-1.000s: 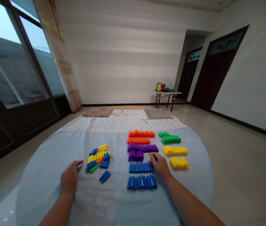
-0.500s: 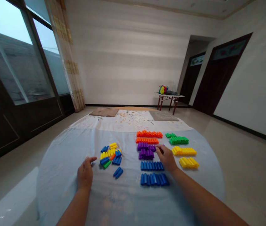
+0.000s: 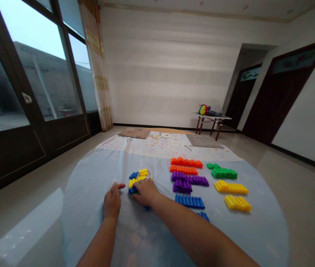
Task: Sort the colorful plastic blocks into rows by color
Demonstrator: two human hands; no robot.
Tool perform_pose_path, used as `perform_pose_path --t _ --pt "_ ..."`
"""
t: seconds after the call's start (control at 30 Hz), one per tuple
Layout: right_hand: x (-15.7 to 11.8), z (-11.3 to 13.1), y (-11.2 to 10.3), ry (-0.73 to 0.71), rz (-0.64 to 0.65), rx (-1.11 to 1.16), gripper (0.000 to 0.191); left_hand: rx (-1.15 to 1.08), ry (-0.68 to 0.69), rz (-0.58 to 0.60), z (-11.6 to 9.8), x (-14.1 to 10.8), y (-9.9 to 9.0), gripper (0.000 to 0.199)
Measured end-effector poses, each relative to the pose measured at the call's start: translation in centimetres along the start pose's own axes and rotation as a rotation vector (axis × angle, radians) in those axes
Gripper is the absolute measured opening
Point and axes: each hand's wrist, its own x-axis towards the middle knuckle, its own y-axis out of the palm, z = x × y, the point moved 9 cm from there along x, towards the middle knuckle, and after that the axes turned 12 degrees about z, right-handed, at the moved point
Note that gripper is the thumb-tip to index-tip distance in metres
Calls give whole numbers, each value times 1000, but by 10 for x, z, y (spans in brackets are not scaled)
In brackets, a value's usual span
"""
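My right hand [image 3: 145, 191] lies over a small mixed pile of plastic building pieces [image 3: 135, 181] on the table. Its fingers curl down at the pile's front, around something they largely hide; blue pieces [image 3: 132, 190] and a bit of green show beside the fingertips. My left hand [image 3: 113, 198] rests on the cloth just left of the pile, holding nothing, with its index finger stretched towards the pieces. To the right stand sorted rows: orange [image 3: 186, 162], purple [image 3: 181, 186], blue [image 3: 190, 201], green [image 3: 224, 173] and yellow [image 3: 238, 203]. My right forearm partly hides the nearest blue row.
A pale blue cloth [image 3: 90, 178] covers the round table. Two flat mats, one brown [image 3: 134, 133] and one grey [image 3: 204, 141], lie at its far edge. Behind stands a small side table [image 3: 214, 118] with a colourful bag [image 3: 204, 109].
My right hand has moved left from the purple rows to the mixed pile. My left hand stays beside the pile. The view has turned slightly left.
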Motion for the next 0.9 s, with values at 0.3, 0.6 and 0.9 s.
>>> perform_pose_path --t 0.3,0.6,0.9 --pt "-60 -34 -24 -117 6 32 32 28 -32 -6 -1 -3 3 57" --pt "-53 -30 -10 -53 -52 154 44 115 -45 -20 -12 -9 1 56" --pt "-88 -50 -48 -106 -188 258 40 183 -77 20 -13 -4 3 53"
